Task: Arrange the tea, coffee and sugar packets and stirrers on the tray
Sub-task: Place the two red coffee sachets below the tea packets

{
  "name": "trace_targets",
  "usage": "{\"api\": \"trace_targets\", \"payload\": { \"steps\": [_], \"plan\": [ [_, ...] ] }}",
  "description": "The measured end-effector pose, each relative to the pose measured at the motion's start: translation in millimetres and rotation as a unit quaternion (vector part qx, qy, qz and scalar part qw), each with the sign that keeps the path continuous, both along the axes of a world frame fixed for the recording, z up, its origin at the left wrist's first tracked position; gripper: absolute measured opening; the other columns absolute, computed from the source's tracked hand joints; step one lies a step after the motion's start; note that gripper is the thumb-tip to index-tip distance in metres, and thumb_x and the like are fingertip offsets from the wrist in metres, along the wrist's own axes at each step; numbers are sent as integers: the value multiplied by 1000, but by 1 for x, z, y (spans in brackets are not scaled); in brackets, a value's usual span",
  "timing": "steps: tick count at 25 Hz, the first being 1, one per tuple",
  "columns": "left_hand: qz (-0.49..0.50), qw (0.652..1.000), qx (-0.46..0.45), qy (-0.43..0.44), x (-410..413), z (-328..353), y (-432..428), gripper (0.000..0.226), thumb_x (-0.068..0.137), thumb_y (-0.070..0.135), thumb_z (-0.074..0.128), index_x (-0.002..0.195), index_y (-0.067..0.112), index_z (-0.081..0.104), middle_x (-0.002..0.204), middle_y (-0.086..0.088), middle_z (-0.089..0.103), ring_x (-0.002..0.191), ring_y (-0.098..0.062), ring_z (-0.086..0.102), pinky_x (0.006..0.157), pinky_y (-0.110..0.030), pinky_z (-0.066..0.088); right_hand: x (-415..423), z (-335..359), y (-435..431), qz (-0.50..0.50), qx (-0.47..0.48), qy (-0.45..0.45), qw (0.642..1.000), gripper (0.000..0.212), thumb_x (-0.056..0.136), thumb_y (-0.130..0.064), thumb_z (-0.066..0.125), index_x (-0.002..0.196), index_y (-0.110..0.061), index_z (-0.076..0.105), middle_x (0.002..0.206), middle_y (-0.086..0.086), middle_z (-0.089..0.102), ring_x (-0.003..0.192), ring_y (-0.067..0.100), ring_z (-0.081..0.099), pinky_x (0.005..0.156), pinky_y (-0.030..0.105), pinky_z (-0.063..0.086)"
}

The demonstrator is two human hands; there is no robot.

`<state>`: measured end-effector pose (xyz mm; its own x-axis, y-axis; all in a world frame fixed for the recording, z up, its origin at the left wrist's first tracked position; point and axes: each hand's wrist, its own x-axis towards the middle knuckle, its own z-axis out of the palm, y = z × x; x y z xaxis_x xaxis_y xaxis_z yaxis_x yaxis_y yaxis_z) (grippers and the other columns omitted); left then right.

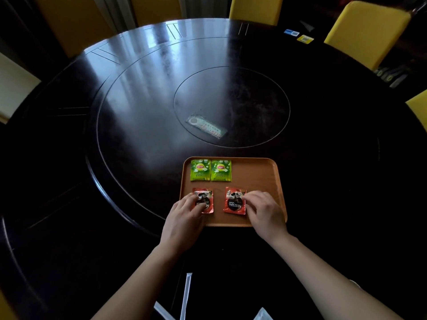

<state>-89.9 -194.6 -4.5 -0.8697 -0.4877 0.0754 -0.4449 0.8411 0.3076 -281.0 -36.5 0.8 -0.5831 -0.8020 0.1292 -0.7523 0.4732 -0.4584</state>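
Tray (258, 179): on the dark worktop (138, 107).
Tea packets (210, 170): side by side, far left corner of tray.
Left hand (184, 214): fingers pressed on left coffee packet (205, 202).
Right hand (262, 210): fingers pinching right coffee packet (234, 202).
Stirrer (186, 294): near worktop edge, off tray.

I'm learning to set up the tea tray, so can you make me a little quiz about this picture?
1. True or false: both green tea packets lie side by side at the far left of the tray.
2. How many red coffee packets are on the tray?
3. Which is still off the tray? A) tea packets B) white stirrer C) coffee packets

Key:
1. True
2. Two: the left hand touches one, the right hand the other.
3. B
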Motion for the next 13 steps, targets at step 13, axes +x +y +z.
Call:
{"api": "trace_targets", "payload": {
  "steps": [13],
  "plan": [
    [-61, 996, 6, -69, -21, 8, -29, 42, 83, 34, 77, 124, 32, 66, 133, -6, 60, 131, -32, 49, 99, -46, 45, -8, -2, -12, 89, 132, 56, 986, 34, 89, -20, 64, 122, -24, 65, 119, 1, 63, 109, 26, 55, 84, 42, 51]
  ]
}}
